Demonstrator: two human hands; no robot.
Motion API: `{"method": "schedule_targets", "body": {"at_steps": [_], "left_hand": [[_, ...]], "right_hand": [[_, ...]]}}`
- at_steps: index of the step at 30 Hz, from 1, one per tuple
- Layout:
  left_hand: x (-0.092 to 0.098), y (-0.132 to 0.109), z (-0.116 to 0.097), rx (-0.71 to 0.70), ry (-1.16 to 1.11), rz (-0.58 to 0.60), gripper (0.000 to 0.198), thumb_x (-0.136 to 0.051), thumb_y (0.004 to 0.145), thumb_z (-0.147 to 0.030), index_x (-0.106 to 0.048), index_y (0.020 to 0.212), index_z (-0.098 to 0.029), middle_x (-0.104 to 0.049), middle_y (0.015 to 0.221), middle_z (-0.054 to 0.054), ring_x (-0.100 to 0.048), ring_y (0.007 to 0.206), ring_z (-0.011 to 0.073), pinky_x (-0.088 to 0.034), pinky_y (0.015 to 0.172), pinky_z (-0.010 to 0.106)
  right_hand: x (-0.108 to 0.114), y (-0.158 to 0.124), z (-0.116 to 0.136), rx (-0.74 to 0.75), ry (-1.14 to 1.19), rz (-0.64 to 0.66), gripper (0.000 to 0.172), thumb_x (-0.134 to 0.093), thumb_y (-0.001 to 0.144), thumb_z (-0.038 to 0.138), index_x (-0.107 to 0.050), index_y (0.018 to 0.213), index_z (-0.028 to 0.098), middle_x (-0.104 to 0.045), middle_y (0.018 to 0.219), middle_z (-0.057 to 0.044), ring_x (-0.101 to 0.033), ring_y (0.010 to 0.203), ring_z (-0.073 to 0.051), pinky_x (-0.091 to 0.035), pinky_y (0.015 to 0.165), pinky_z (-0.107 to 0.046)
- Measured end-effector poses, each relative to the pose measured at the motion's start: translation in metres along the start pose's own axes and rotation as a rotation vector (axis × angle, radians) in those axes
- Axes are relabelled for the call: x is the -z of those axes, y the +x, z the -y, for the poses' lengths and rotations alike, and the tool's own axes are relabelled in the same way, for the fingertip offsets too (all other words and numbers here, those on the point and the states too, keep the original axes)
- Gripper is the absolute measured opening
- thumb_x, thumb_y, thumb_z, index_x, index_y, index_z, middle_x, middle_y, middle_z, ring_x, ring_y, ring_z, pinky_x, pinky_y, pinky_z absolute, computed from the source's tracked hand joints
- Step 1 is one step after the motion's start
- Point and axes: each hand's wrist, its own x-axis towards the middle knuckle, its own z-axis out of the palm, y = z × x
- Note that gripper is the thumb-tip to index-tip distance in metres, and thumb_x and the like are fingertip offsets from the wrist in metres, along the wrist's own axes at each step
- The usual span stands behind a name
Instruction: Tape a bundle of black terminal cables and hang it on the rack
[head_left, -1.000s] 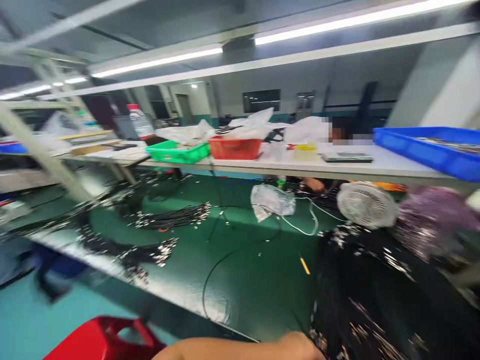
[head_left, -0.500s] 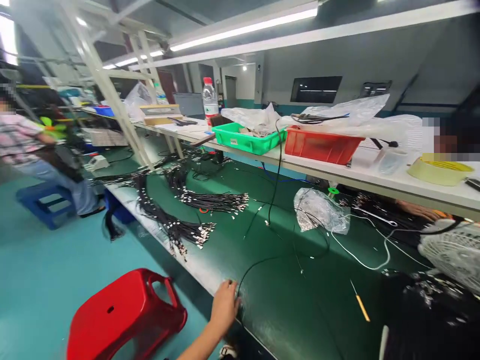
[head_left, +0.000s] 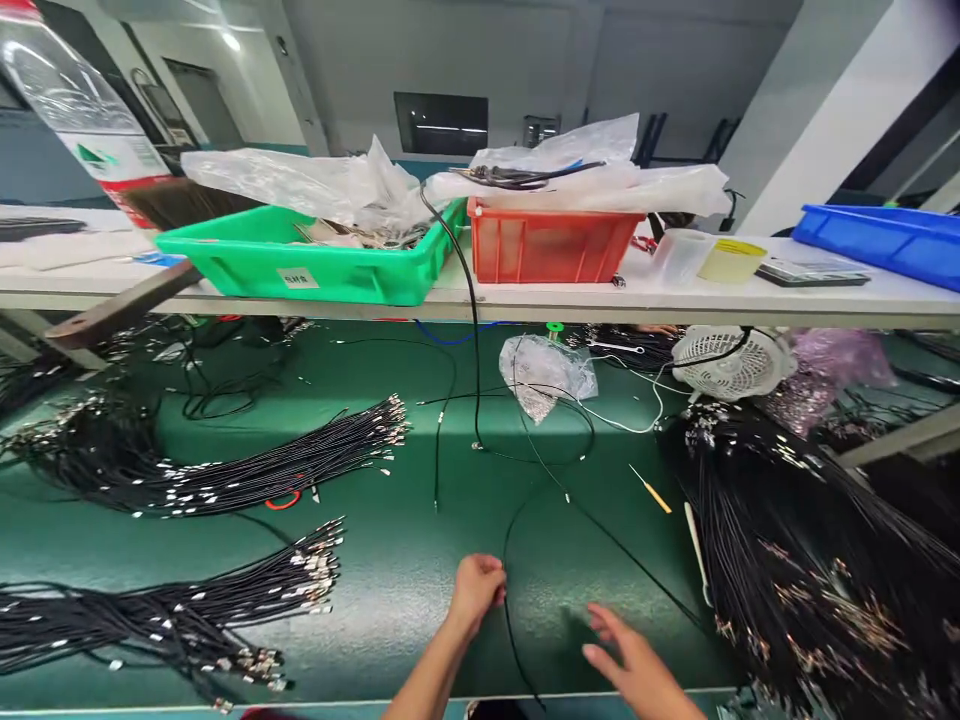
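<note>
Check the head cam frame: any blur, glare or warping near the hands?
Head view: wide-angle stretch distorts the plastic bottle in the top left corner; soft glare lies on the green bench mat; the right hand looks slightly motion-blurred, with a faint shadow beside it; the left hand is sharper; the black wire bundle softens toward the right edge.

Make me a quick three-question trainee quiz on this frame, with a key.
1. Which touches the thin black cable: the left hand or the right hand?
2. True or false: the orange crate sits on the shelf to the right of the green crate.
3. Fill in the colour: the yellow-handled tool lies on the ____ mat.

Key: 1 left hand; 2 true; 3 green.
</note>
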Motion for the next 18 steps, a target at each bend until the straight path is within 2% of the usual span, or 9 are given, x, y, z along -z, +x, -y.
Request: {"method": "schedule_targets", "body": {"at_steps": [2, 4, 7, 9, 11, 13, 15, 18], "left_hand": [[0.007, 0.002, -0.015, -0.010, -0.129, 0.054, 0.003, -0.050, 0.081, -0.013, -0.053, 0.079, -0.012, -0.050, 0.056, -0.006, -0.050, 0.047, 0.0070, -0.045, 0.050, 0.021], [0.006, -0.004, -0.028, -0.019, -0.233, 0.086, 0.005, -0.050, 0.077, -0.007, -0.052, 0.076, -0.012, -0.047, 0.051, -0.008, -0.048, 0.043, 0.0064, -0.043, 0.047, 0.019], [-0.010, -0.027, -0.041, -0.024, -0.345, 0.124, 0.013, -0.047, 0.068, -0.002, -0.050, 0.064, -0.014, -0.043, 0.041, -0.009, -0.044, 0.036, 0.0067, -0.038, 0.041, 0.018], [-0.026, -0.044, -0.046, -0.034, -0.400, 0.161, 0.013, -0.048, 0.063, -0.002, -0.051, 0.059, -0.014, -0.044, 0.038, -0.008, -0.044, 0.034, 0.0076, -0.034, 0.039, 0.018], [-0.037, -0.057, -0.048, -0.047, -0.441, 0.189, 0.011, -0.051, 0.059, -0.002, -0.054, 0.059, -0.013, -0.047, 0.038, -0.007, -0.046, 0.034, 0.0085, -0.033, 0.038, 0.018], [-0.037, -0.060, -0.047, -0.052, -0.476, 0.168, 0.010, -0.054, 0.059, -0.003, -0.056, 0.061, -0.013, -0.049, 0.041, -0.007, -0.047, 0.036, 0.0081, -0.033, 0.039, 0.018], [-0.026, -0.052, -0.043, -0.031, -0.503, 0.107, 0.006, -0.057, 0.064, -0.007, -0.056, 0.064, -0.013, -0.049, 0.043, -0.007, -0.047, 0.039, 0.0074, -0.034, 0.041, 0.017], [-0.007, -0.020, -0.042, 0.056, -0.520, 0.005, 0.006, -0.056, 0.076, -0.018, -0.055, 0.076, -0.012, -0.053, 0.056, -0.005, -0.050, 0.046, 0.0070, -0.038, 0.044, 0.017]], "right_hand": [[-0.025, -0.004, 0.017, -0.066, 0.158, 0.071, 0.054, -0.078, 0.043, 0.034, -0.065, 0.094, 0.023, -0.066, 0.097, -0.009, -0.058, 0.091, -0.029, -0.041, 0.085, -0.041], [-0.043, 0.002, 0.037, -0.110, 0.317, 0.128, 0.060, -0.077, 0.046, 0.043, -0.062, 0.099, 0.019, -0.065, 0.099, -0.012, -0.058, 0.092, -0.028, -0.042, 0.085, -0.040], [-0.055, 0.028, 0.064, -0.100, 0.418, 0.169, 0.060, -0.056, 0.066, 0.062, -0.055, 0.104, 0.015, -0.065, 0.094, -0.013, -0.062, 0.085, -0.022, -0.047, 0.074, -0.035], [-0.054, 0.049, 0.077, -0.084, 0.410, 0.164, 0.057, -0.049, 0.072, 0.061, -0.052, 0.103, 0.014, -0.066, 0.082, -0.010, -0.063, 0.071, -0.018, -0.048, 0.060, -0.029], [-0.046, 0.066, 0.084, -0.057, 0.341, 0.132, 0.051, -0.051, 0.072, 0.057, -0.052, 0.100, 0.015, -0.061, 0.062, -0.002, -0.056, 0.049, -0.013, -0.041, 0.045, -0.022], [-0.030, 0.073, 0.086, -0.021, 0.235, 0.086, 0.043, -0.052, 0.071, 0.051, -0.054, 0.097, 0.016, -0.055, 0.051, 0.003, -0.047, 0.039, -0.011, -0.034, 0.038, -0.020], [-0.007, 0.071, 0.081, 0.011, 0.109, 0.034, 0.034, -0.053, 0.071, 0.045, -0.059, 0.089, 0.017, -0.059, 0.055, 0.000, -0.053, 0.044, -0.014, -0.037, 0.040, -0.023], [0.031, 0.053, 0.064, 0.040, -0.091, -0.026, 0.019, -0.058, 0.069, 0.037, -0.062, 0.074, 0.019, -0.067, 0.075, -0.007, -0.062, 0.077, -0.023, -0.047, 0.063, -0.028]]}}
